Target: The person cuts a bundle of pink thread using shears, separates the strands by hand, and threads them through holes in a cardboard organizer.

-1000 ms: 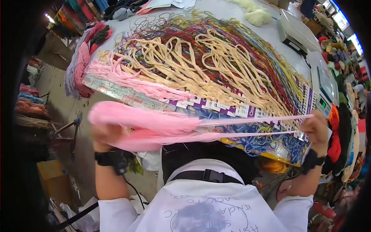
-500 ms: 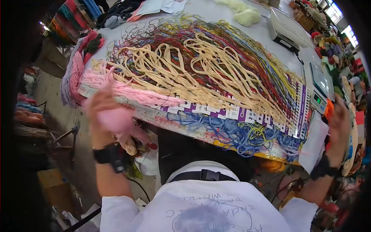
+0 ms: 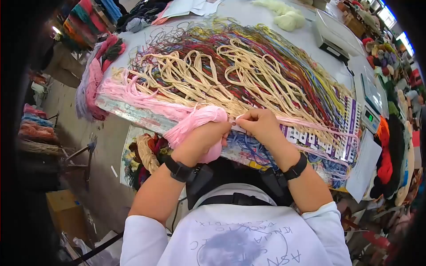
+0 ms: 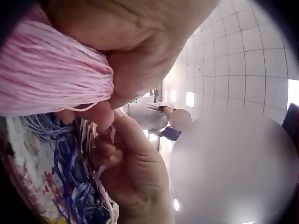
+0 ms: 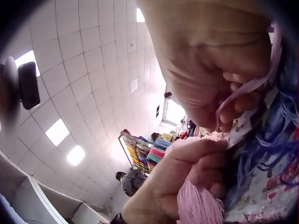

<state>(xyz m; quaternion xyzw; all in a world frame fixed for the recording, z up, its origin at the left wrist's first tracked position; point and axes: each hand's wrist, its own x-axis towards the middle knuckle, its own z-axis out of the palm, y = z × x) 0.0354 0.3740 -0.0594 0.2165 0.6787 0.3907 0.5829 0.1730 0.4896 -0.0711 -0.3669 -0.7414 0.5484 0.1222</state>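
My left hand [image 3: 207, 135] grips a thick pink yarn bundle [image 3: 195, 124] near the table's front edge; in the left wrist view the looped pink strands [image 4: 56, 70] spread out beside the palm. Close by on the right, my right hand [image 3: 262, 128] pinches a thin pink strand [image 5: 243, 91] between thumb and fingers, the fingertips of both hands almost meeting. Pink strands [image 3: 310, 123] run from there to the right, over white and purple cards [image 3: 306, 136]. Cream yarn [image 3: 248, 84] lies behind the hands.
Blue yarn [image 3: 246, 146] lies along the front edge. A pink pile [image 3: 142, 99] rests at the table's left. Scales [image 3: 369, 116] and a paper sheet [image 3: 364, 166] are at the right, pale yellow yarn [image 3: 288, 18] at the back. A cardboard box [image 3: 66, 213] stands on the floor.
Both hands have come together at the middle of the front edge, the left moving right with the pink bundle and the right moving left. Pink strands now lie over the cards.
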